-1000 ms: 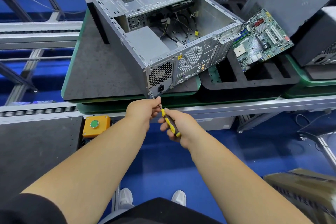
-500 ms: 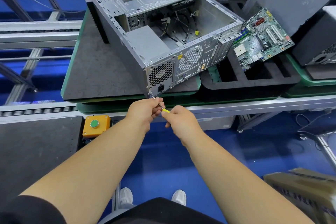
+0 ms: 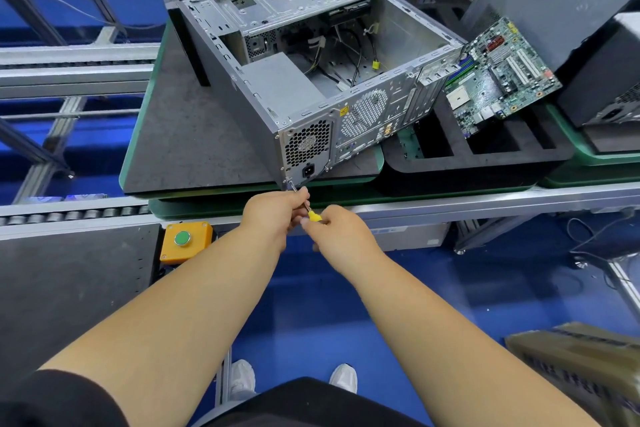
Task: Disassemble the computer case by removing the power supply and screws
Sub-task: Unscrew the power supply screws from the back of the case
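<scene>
Head view: right hand (image 3: 341,236) wraps the yellow screwdriver (image 3: 313,216) handle, now rolled over so most of the yellow is hidden versus a second ago. Left hand (image 3: 277,213) pinches the shaft just ahead. Tip sits at the lower corner screw (image 3: 289,181) of the power supply (image 3: 306,147), beyond both hands. That suggests turning is under way. Computer case (image 3: 311,80) lies open on the surface (image 3: 194,135), unmoved.

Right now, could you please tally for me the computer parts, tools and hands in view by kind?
Open computer case: 1
Power supply: 1
Loose motherboard: 1
Screwdriver: 1
Hands: 2, left hand and right hand
Total: 6
</scene>
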`<state>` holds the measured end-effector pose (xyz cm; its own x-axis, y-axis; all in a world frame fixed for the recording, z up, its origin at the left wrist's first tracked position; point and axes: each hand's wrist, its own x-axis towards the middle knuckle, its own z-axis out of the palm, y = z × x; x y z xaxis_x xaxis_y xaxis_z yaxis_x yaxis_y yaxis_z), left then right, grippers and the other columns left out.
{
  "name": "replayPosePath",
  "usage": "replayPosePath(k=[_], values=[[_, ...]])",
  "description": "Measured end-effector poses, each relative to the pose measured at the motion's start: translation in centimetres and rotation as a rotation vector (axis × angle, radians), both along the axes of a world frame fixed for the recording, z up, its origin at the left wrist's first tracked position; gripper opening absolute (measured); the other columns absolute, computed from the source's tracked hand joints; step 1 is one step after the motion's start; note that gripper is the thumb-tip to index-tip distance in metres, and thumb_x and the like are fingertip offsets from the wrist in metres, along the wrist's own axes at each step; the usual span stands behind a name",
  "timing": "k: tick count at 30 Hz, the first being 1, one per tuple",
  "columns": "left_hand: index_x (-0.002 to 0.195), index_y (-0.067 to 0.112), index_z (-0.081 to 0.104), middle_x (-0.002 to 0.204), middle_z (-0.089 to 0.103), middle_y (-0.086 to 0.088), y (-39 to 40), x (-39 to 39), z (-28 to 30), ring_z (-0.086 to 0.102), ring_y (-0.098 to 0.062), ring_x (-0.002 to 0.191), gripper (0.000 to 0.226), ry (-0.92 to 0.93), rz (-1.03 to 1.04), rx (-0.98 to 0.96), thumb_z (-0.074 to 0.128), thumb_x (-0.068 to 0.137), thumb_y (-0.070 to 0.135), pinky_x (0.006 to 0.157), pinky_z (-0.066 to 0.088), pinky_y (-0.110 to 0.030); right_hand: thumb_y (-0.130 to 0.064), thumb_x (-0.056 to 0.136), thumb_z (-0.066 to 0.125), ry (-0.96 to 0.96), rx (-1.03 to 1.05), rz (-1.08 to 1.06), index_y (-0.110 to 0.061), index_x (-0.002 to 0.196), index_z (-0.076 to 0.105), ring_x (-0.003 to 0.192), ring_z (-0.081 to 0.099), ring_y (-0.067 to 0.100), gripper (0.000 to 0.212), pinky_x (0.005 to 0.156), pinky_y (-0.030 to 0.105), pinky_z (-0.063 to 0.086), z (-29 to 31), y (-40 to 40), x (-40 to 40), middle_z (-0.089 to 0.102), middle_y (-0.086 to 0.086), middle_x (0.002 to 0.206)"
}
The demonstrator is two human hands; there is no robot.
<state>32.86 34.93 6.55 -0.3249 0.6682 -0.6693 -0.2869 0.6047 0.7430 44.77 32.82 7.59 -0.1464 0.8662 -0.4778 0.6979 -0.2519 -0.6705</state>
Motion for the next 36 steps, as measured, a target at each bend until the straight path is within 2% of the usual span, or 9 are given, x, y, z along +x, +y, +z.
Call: replayPosePath(k=[3,8,11,14,18,23,27,32,36], values=[[0.076,0.011,0.071,0.058,0.064,0.000,0.2,0.1,-0.1,0.053,-0.010,0.054,0.016,-0.004,-0.001,-0.018,0.069,0.089,0.019,0.058,0.046,-0.022,-0.049,0.100,0.043,0.424,-0.411,-0.266,-0.013,0.083,0.064,0.048,0.044,0.013,0.046,0.052,0.026,0.040,0.0,0.1,0.2,0.063,0.000,0.057],[0.079,0.013,0.073,0.057,0.064,0.003,0.3,0.0,-0.2,0.052,-0.008,0.051,0.016,-0.012,0.003,-0.036,0.067,0.091,0.022,0.056,0.048,-0.020,-0.038,0.104,0.043,0.711,-0.571,-0.407,-0.007,0.085,0.069,0.043,0.042,0.013,0.045,0.045,0.022,0.035,-0.6,0.1,0.8,0.061,0.004,0.059],[0.081,0.013,0.071,0.065,0.064,0.000,0.2,0.1,-0.2,0.052,-0.008,0.053,0.017,-0.039,-0.006,-0.014,0.062,0.094,0.018,0.056,0.048,-0.019,-0.037,0.102,0.049,0.656,-0.510,-0.436,-0.008,0.085,0.069,0.045,0.043,0.013,0.039,0.044,0.021,0.036,-0.7,0.1,0.4,0.061,0.002,0.056],[0.081,0.011,0.069,0.071,0.065,-0.002,0.1,0.2,0.0,0.055,-0.007,0.057,0.019,-0.067,-0.016,0.032,0.058,0.096,0.013,0.053,0.045,-0.016,-0.039,0.101,0.047,0.378,-0.350,-0.338,-0.012,0.083,0.065,0.044,0.043,0.014,0.037,0.049,0.026,0.039,-0.6,0.2,-0.1,0.062,-0.001,0.055],[0.085,0.009,0.070,0.073,0.067,-0.004,0.0,0.2,0.1,0.057,-0.008,0.059,0.022,-0.084,-0.030,0.044,0.053,0.099,0.011,0.056,0.048,-0.017,-0.046,0.098,0.046,0.061,-0.009,-0.106,-0.019,0.083,0.059,0.064,0.058,0.020,0.034,0.067,0.038,0.051,-0.9,-0.1,0.3,0.069,-0.002,0.073],[0.089,0.008,0.071,0.077,0.068,-0.004,-0.2,0.2,0.1,0.062,-0.011,0.065,0.021,-0.107,-0.018,0.030,0.055,0.098,0.018,0.063,0.051,-0.022,-0.045,0.095,0.055,-0.197,0.288,-0.016,-0.023,0.084,0.043,0.066,0.052,0.018,0.028,0.050,0.031,0.036,-0.9,-0.8,0.2,0.056,-0.005,0.075],[0.088,0.007,0.071,0.070,0.067,-0.001,0.0,0.5,0.3,0.059,-0.010,0.060,0.019,-0.080,-0.014,-0.024,0.070,0.088,0.027,0.061,0.051,-0.022,-0.036,0.091,0.063,-0.348,0.486,0.041,-0.025,0.087,0.032,0.071,0.048,0.021,0.034,0.052,0.029,0.031,-0.5,-0.8,-0.2,0.046,-0.006,0.083],[0.081,0.007,0.069,0.070,0.066,-0.004,0.4,0.4,0.4,0.057,-0.011,0.061,0.015,0.004,-0.024,-0.036,0.072,0.088,0.020,0.069,0.052,-0.025,-0.040,0.090,0.065,-0.261,0.313,0.012,-0.024,0.091,0.039,0.071,0.051,0.017,0.031,0.050,0.029,0.029,-0.8,-0.3,0.0,0.053,-0.006,0.084],[0.077,0.007,0.068,0.068,0.063,-0.004,0.8,0.3,0.4,0.053,-0.011,0.057,0.018,0.035,-0.071,-0.052,0.066,0.091,0.018,0.069,0.049,-0.025,-0.049,0.094,0.055,0.269,-0.237,-0.159,-0.018,0.089,0.059,0.060,0.053,0.013,0.032,0.053,0.027,0.036,-0.3,0.5,0.4,0.065,-0.001,0.074]])
